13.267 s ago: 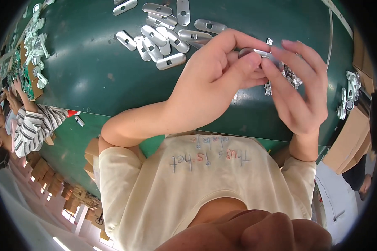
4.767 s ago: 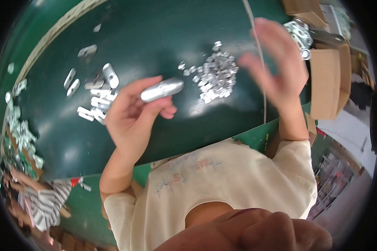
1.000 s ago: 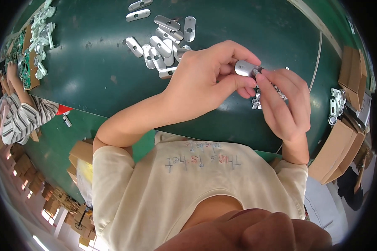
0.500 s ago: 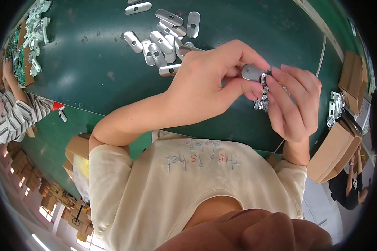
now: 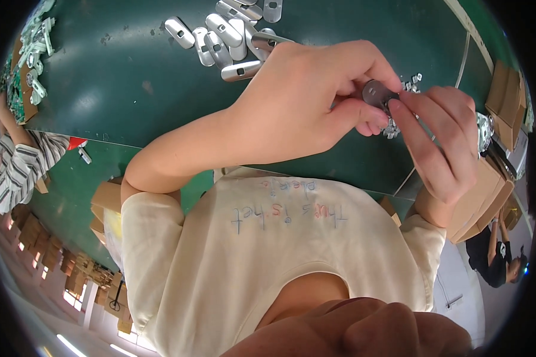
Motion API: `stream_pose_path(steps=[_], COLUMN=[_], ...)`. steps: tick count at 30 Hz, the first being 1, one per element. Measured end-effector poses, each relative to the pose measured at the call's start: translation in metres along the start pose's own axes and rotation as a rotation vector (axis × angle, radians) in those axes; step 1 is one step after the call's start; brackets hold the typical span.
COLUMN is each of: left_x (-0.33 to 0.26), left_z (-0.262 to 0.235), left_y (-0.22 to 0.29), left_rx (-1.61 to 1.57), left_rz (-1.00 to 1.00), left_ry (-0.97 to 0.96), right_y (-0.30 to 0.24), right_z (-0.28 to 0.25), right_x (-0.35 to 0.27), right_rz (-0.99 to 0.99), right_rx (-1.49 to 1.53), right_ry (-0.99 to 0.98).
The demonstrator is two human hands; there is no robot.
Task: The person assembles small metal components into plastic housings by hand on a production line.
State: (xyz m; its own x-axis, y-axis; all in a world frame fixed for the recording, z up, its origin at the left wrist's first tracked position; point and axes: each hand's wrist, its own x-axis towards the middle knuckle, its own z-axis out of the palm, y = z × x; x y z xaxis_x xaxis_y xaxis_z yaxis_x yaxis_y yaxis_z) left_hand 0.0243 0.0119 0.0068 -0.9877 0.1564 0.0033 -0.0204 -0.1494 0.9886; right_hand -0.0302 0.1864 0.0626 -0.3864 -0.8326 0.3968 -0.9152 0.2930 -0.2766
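Observation:
My left hand point(image 5: 315, 98) pinches a silver oval metal plate point(image 5: 373, 92) between thumb and fingers. The plate is raised above the green table, and its far end is partly hidden by fingers. My right hand point(image 5: 442, 140) meets that end, its thumb and index finger closed together there. Whatever sits between those right fingertips is too small and covered to name. Small shiny metal parts point(image 5: 391, 128) lie on the table below the hands, and more small parts point(image 5: 412, 82) show just beyond them. To the left of my left hand rests a loose pile of similar oval plates point(image 5: 218, 50).
Pale green plastic parts point(image 5: 37, 44) are heaped at the far left, where another person's arm point(image 5: 9, 119) in a striped sleeve reaches. Cardboard boxes point(image 5: 476, 196) stand off the table's right side. A person in black point(image 5: 491, 256) is at the lower right.
Both hands have shifted slightly right with the plate, which is now tilted. The right thumb and index finger have closed in on its end. The view has moved too, so the plate pile appears higher.

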Motion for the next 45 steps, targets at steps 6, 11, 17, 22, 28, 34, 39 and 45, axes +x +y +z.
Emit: stream_pose_path(steps=[6,11,17,22,28,34,39,45], left_x=[-0.002,-0.004,0.005,0.016,0.024,0.023,0.021,0.01], left_z=[-0.004,-0.012,-0.016,-0.023,-0.036,-0.037,-0.033,-0.016], left_y=[0.006,0.016,0.016,-0.003,-0.004,-0.004,0.009,0.028], left_rx=[-0.214,-0.215,-0.159,-0.174,-0.203,-0.254,-0.206,-0.172], left_rz=[-0.136,-0.19,-0.162,-0.214,-0.219,-0.211,-0.219,-0.178], left_ry=[-0.074,-0.109,-0.066,-0.026,0.026,0.055,0.007,0.025], right_y=[0.0,0.029,0.208,0.439,0.548,0.498,0.326,0.131], right_z=[-0.004,-0.042,-0.058,-0.047,-0.017,-0.015,-0.028,-0.045], right_x=[-0.008,-0.009,0.017,0.023,0.073,0.082,0.037,0.0], right_rz=[-0.305,-0.148,0.772,1.126,0.889,0.954,0.872,0.63], right_rx=[-0.262,-0.123,-0.269,-0.457,-0.776,-0.668,1.002,1.497], right_ry=[-0.034,-0.084,-0.139,-0.278,-0.15,-0.399,0.24,0.091])
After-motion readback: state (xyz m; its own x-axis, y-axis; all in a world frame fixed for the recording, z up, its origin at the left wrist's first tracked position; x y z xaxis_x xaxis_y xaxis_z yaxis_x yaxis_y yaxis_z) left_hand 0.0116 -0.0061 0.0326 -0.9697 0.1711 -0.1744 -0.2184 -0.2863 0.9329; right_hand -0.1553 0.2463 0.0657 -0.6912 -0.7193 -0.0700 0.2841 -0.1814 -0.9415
